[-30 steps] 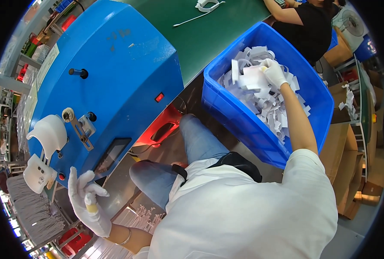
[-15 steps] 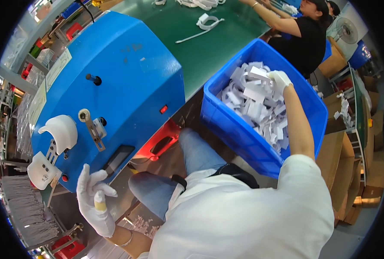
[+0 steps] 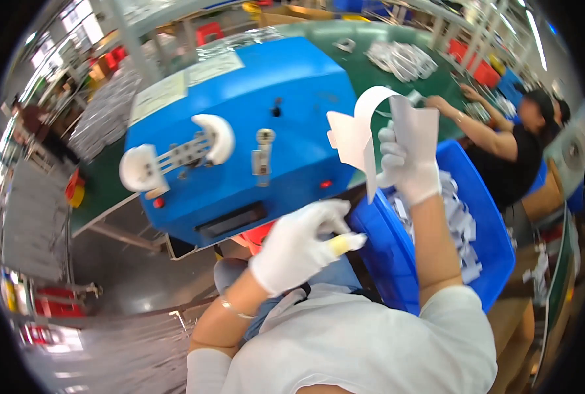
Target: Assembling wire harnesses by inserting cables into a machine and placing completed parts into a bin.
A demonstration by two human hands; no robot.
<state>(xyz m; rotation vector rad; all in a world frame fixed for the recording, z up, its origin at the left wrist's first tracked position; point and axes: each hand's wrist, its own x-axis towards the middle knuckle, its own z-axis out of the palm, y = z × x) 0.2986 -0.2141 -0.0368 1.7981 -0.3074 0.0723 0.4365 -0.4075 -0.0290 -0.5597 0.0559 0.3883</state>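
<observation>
Raised above the bin's far left edge, my white-gloved right hand [image 3: 407, 171] grips a white folded strip [image 3: 418, 128]. The strip looks like thin card or plastic; it arches over and its wide flaps hang to the left. My left hand [image 3: 295, 246], also gloved, is in front of the blue machine [image 3: 299, 85], fingers curved and apart with nothing in them. A yellow band [image 3: 338, 245] wraps one of its fingers. Beneath my right forearm, the blue bin [image 3: 387, 246] holds a heap of similar white strips [image 3: 460, 223], partly hidden by the arm.
The machine carries two white curved formers [image 3: 215, 139], a metal lever [image 3: 263, 154], a dark display [image 3: 232, 218] and red buttons [image 3: 159, 203]. On the green table [image 3: 430, 88] lies a pile of white straps [image 3: 403, 60]. A co-worker [image 3: 512, 141] sits at the right.
My right hand has come up out of the bin with a white strip. My left hand has moved right and toward the middle. The view has turned, shifting the machine rightward.
</observation>
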